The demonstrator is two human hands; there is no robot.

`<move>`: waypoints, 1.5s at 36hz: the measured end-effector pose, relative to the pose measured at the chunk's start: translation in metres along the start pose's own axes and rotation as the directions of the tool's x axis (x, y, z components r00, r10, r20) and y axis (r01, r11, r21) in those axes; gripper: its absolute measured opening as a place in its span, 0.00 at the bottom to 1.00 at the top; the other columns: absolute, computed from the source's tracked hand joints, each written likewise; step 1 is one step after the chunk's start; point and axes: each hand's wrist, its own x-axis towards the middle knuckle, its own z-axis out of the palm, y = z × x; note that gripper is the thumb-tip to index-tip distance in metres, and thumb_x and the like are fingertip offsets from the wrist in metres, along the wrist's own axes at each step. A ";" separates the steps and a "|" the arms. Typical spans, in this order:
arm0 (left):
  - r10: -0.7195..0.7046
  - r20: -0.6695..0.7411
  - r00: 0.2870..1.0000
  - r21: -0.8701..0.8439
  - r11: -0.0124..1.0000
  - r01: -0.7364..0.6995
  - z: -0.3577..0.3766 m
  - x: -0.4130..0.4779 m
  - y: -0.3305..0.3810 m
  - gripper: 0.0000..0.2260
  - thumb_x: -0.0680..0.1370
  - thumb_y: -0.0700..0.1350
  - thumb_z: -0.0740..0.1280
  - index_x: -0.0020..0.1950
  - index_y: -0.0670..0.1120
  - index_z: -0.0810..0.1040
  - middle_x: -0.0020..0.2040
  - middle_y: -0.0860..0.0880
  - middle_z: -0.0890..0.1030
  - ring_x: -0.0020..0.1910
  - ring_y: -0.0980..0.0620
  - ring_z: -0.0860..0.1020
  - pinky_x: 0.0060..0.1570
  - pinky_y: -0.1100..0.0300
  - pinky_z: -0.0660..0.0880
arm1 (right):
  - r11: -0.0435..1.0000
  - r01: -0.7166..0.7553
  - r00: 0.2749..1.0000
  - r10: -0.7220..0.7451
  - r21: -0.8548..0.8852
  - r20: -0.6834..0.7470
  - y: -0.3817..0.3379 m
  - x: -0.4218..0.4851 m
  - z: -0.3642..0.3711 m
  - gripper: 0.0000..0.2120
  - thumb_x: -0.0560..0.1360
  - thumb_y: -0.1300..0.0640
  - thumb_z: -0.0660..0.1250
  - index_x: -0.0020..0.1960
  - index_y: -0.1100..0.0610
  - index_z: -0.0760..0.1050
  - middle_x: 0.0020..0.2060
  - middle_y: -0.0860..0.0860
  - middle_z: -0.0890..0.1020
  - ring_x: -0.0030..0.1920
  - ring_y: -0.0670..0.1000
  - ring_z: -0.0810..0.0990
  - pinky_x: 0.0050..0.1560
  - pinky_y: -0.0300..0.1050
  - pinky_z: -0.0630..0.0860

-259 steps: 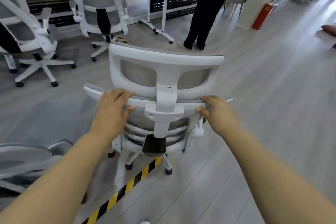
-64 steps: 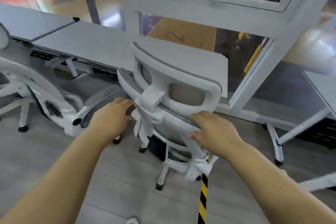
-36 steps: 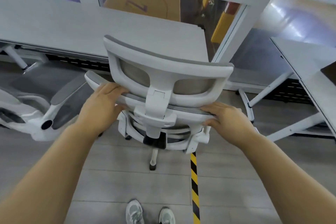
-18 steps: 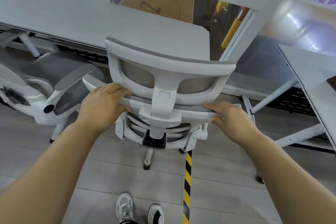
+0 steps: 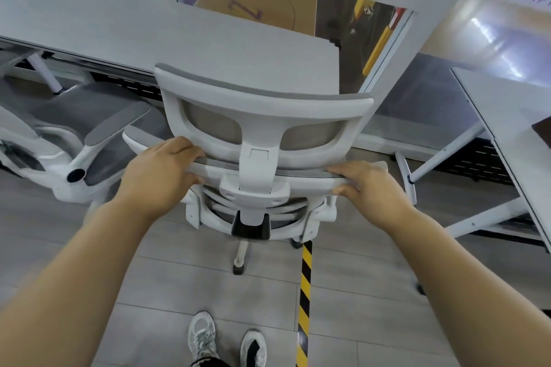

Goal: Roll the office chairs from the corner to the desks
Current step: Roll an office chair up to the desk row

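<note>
A white office chair (image 5: 259, 116) with grey mesh and a headrest stands directly in front of me, its back toward me, facing a long grey desk (image 5: 167, 30) by the window. My left hand (image 5: 158, 170) grips the top rail of the backrest on the left side. My right hand (image 5: 369, 185) grips the same rail on the right, thumb under it. The seat is hidden behind the backrest; one white base leg with a caster (image 5: 240, 256) shows below.
A second white chair (image 5: 83, 143) sits at the same desk to the left, its armrest close to mine. Another desk (image 5: 507, 116) with white legs stands at the right. A yellow-black tape strip (image 5: 304, 292) runs along the floor. My shoes (image 5: 226, 343) are below.
I have wheeled the chair from the open floor to the window desk and turned it square to the desk. Over the last second it has edged slightly closer; both hands keep their grip.
</note>
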 end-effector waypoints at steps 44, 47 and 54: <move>0.039 0.003 0.999 -0.089 0.995 -0.038 -0.001 -0.006 0.007 0.20 0.69 0.56 0.64 0.54 0.46 0.81 0.50 0.48 0.80 0.50 0.43 0.78 0.49 0.52 0.73 | 0.995 -0.043 0.999 0.041 0.088 0.015 0.019 0.002 -0.005 0.18 0.74 0.58 0.69 0.64 0.50 0.75 0.63 0.49 0.77 0.69 0.56 0.69 0.71 0.58 0.61; 0.037 0.007 0.999 -0.087 0.996 -0.036 -0.003 -0.009 0.003 0.21 0.69 0.56 0.62 0.55 0.45 0.81 0.51 0.47 0.81 0.50 0.43 0.78 0.52 0.52 0.72 | 0.997 -0.035 0.999 0.033 0.075 0.035 0.014 0.002 -0.001 0.18 0.75 0.57 0.68 0.64 0.51 0.75 0.62 0.50 0.78 0.67 0.55 0.70 0.69 0.53 0.65; -0.027 -0.011 1.000 -0.118 0.993 0.026 -0.004 -0.011 -0.003 0.14 0.73 0.44 0.69 0.58 0.45 0.78 0.56 0.48 0.79 0.55 0.44 0.73 0.52 0.50 0.71 | 0.993 0.018 1.000 -0.018 0.114 0.002 -0.003 -0.003 0.004 0.16 0.74 0.59 0.69 0.61 0.52 0.77 0.55 0.49 0.80 0.55 0.49 0.76 0.55 0.40 0.69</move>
